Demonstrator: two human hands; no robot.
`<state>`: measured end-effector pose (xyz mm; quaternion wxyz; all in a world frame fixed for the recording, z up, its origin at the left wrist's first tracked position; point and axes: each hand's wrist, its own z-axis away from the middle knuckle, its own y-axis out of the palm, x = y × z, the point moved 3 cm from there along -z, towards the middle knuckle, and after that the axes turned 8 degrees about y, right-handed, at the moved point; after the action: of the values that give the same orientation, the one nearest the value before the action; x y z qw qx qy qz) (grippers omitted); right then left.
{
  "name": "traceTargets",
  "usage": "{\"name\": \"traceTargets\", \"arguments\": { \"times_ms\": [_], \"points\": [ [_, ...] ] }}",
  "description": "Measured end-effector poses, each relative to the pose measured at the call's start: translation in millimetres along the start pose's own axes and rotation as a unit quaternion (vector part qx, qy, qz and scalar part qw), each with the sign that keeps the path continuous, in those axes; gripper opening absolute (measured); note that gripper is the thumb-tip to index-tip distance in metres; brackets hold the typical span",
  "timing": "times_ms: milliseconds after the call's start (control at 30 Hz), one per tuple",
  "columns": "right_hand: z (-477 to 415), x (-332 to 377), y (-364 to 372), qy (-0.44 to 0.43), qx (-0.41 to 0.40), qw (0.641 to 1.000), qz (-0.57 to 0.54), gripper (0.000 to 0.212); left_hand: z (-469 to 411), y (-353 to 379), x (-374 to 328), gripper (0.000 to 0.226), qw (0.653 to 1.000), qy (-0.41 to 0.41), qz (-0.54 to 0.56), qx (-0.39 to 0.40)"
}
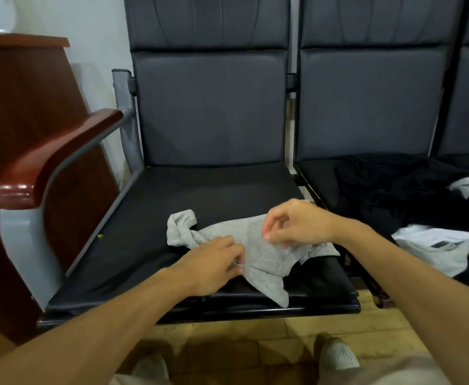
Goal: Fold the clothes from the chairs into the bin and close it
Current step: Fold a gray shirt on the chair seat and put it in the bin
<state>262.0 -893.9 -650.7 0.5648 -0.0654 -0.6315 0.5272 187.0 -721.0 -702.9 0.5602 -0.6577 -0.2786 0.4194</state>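
Both hands work a small grey garment [258, 251] lying crumpled on the front of the left chair seat [200, 190]. The left hand [213, 265] pinches its near edge between thumb and fingers. The right hand [297, 226], fingers curled, seems to nip the cloth's upper part, though blur hides the contact. On the neighbouring seat [319, 176] sits a heap of black clothes [394, 195], with a white garment [433, 245] at its near side.

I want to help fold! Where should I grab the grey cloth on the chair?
Probably the twisted end of the grey cloth, coming from the left. It bunches up off the chair seat, so fingers can pinch it, and it lies clear of the left hand and right hand pinching the middle.
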Motion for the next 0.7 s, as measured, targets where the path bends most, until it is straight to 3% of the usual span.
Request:
{"name": "traceTargets", "arguments": {
  "times_ms": [33, 100, 167, 233, 333, 500, 700],
  "points": [
    [3.2, -4.1, 2.7, 0.018, 0.054, 0.998, 0.03, 0.012, -1.0, -0.5, 0.7, 0.009, 1.0, 0.003, 0.009, -0.008],
    [7.4, -15.6, 8.3, 0.05, 0.126, 0.982, 0.134, 0.031, -1.6, -2.4, 2.7, 0.022, 1.0, 0.011, 0.018, -0.022],
    [8.2, -22.9, 12.9, 0.059, 0.136, 0.969, 0.199, 0.042, -0.5, -2.9, 6.7, 0.028, 0.997, 0.006, 0.062, -0.036],
    [3.8, -26.9, 15.4, 0.047, 0.101, 0.975, 0.194, 0.036, 1.9, -4.5, 9.1, 0.021, 0.985, -0.02, 0.157, -0.064],
    [-2.5, -27.3, 13.0, 0.028, 0.039, 0.989, 0.136, 0.005, 7.9, -17.2, 10.9, 0.021, 0.942, -0.083, 0.291, -0.145],
    [-8.5, -18.5, -7.6, 0.015, -0.178, 0.983, 0.038, 0.028, 24.1, -36.1, 27.2, 0.031, 0.834, -0.175, 0.436, -0.288],
    [-11.7, -5.7, -14.2, 0.051, -0.29, 0.953, -0.075, 0.043, 39.7, -53.2, 45.8, 0.022, 0.742, -0.271, 0.468, -0.396]
  ]
}}
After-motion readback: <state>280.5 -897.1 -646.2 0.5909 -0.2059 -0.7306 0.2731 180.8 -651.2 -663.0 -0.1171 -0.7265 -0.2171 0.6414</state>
